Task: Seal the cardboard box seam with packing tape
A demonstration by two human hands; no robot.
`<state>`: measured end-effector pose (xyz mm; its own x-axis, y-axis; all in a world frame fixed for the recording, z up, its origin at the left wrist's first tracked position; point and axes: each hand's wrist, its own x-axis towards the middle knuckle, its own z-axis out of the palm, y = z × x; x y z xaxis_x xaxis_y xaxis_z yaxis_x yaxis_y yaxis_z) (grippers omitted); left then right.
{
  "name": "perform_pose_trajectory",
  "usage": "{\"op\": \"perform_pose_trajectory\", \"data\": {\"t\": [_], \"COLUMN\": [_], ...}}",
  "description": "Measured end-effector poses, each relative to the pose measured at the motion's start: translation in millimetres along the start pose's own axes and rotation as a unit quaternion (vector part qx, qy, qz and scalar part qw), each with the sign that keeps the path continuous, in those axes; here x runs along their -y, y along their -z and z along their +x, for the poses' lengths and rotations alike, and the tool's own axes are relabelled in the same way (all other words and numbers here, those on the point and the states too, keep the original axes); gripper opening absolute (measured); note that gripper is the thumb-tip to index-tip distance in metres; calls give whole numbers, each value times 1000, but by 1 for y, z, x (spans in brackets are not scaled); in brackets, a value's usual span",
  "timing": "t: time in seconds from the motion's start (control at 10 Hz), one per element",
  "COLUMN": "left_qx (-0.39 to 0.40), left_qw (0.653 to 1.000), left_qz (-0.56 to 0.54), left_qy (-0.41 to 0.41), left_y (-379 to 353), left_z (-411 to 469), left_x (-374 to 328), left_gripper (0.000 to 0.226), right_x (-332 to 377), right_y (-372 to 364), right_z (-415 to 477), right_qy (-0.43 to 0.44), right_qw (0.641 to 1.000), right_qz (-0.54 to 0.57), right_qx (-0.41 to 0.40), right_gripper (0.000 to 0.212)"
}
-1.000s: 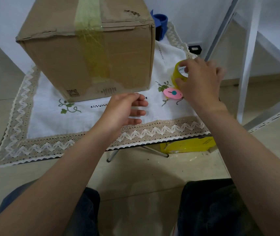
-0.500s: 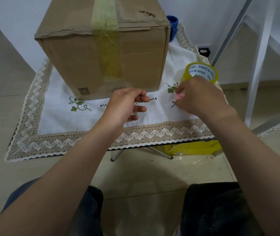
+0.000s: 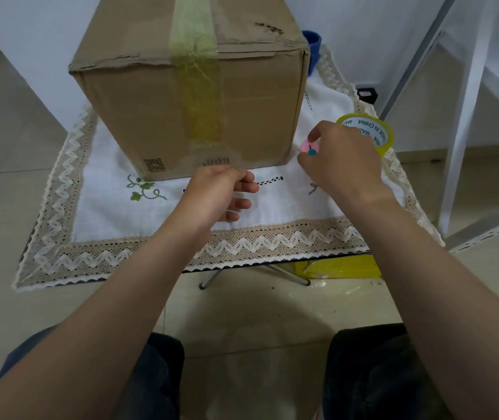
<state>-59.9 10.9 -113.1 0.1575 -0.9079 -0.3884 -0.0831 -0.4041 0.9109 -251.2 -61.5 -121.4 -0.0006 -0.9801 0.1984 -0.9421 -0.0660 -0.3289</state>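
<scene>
A brown cardboard box (image 3: 139, 110) stands on the small table, with a yellowish tape strip (image 3: 199, 95) running over its top seam and down the front face. To the right of the box, my right hand (image 3: 342, 165) pinches a small pink cutter (image 3: 308, 146) with a teal dot. The yellow packing tape roll (image 3: 383, 137) lies on the cloth just behind that hand, partly hidden by it. My left hand (image 3: 211, 198) hovers in front of the box's lower edge, fingers loosely curled and holding nothing.
A white embroidered cloth with a lace border (image 3: 105, 192) covers the table. A blue object (image 3: 313, 47) peeks out behind the box. A white metal shelf frame (image 3: 466, 116) stands at the right. A yellow package (image 3: 342, 266) lies on the floor under the table.
My right hand let go of the tape roll, dropped to the pink cutter on the cloth and took hold of it. My left hand stayed in front of the box.
</scene>
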Motion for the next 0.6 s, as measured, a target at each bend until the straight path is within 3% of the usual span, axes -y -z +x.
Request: {"op": "perform_pose_trajectory", "data": {"t": [0.4,0.6], "left_qx": [-18,1], "left_qw": [998,997], "left_qz": [66,74], "left_qy": [11,-18], "left_y": [5,4], "left_z": [5,0], "left_x": [5,2], "left_gripper": [17,18], "right_x": [5,12], "right_y": [-3,6], "right_z": [3,-7], "right_qy": [-7,-12], "right_qw": [995,995], "right_qz": [-28,-24], "right_qx": [93,101], "right_gripper": [48,50]}}
